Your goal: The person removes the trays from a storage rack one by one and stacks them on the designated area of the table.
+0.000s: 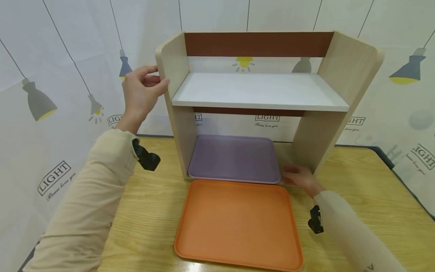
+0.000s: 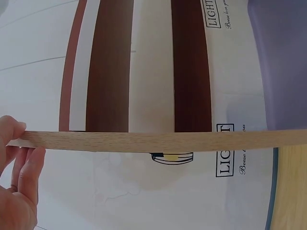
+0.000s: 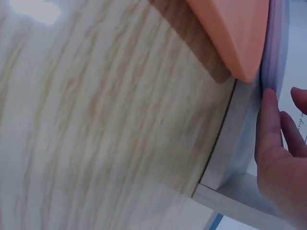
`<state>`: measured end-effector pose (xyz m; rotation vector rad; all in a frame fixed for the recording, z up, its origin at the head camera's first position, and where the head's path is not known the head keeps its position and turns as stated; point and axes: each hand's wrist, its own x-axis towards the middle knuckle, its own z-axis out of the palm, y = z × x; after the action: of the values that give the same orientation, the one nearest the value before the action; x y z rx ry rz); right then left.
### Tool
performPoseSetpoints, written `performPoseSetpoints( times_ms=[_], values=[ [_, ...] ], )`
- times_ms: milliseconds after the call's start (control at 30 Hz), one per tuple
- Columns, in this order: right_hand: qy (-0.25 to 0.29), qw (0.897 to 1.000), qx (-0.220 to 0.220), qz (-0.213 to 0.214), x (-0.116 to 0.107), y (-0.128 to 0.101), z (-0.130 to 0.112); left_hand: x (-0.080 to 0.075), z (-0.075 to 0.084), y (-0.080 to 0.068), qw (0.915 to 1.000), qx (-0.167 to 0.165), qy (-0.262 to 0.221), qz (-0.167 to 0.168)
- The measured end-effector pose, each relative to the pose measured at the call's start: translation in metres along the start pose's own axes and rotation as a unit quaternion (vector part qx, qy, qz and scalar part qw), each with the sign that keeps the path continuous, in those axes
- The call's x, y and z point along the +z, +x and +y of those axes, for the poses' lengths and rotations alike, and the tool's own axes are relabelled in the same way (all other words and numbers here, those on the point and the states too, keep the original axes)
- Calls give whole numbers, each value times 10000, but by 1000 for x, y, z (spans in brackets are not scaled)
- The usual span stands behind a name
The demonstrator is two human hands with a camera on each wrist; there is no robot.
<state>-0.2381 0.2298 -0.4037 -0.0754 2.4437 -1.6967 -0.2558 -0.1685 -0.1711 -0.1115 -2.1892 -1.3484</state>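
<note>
I read the shelf unit (image 1: 183, 124) as laminated board: pale wood-grain side panels with a matt finish, a smooth matt white shelf board (image 1: 261, 92), and plain dark brown rails (image 1: 258, 44) at the back. In the left wrist view the panel's edge (image 2: 158, 140) shows fine, light grain. The purple tray (image 1: 234, 158) looks like matt plastic, and the orange tray (image 1: 238, 223) the same, with a faint sheen along its near rim. The table (image 1: 357, 196) has a yellowish wood-grain top, smooth and slightly glossy, catching a bright reflection. The backdrop (image 1: 61, 75) looks like thin printed cloth, though I cannot be certain. Both sleeves (image 1: 88, 204) are soft beige fabric.
</note>
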Motion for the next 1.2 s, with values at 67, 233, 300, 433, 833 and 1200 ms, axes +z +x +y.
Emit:
performPoseSetpoints(
  times_ms=[67, 233, 300, 433, 833, 1200],
  values=[
    [-8, 10000, 23, 20, 3, 4, 2, 0, 0, 0, 10000, -10, -9, 8],
    [71, 9998, 158, -14, 12, 13, 4, 0, 0, 0, 10000, 18, 19, 58],
    [7, 9997, 236, -37, 14, 16, 2, 1, 0, 0, 9999, 70, 44, 94],
    [-205, 9989, 418, -49, 16, 19, 0, 1, -1, 1, 9998, 126, 21, 128],
    [-484, 9988, 50, -1, 16, 3, 0, 1, -3, 1, 9999, 93, 46, 36],
    [-223, 9996, 148, 40, 23, -25, 3, 0, -1, 0, 9999, 26, 84, 61]
  ],
)
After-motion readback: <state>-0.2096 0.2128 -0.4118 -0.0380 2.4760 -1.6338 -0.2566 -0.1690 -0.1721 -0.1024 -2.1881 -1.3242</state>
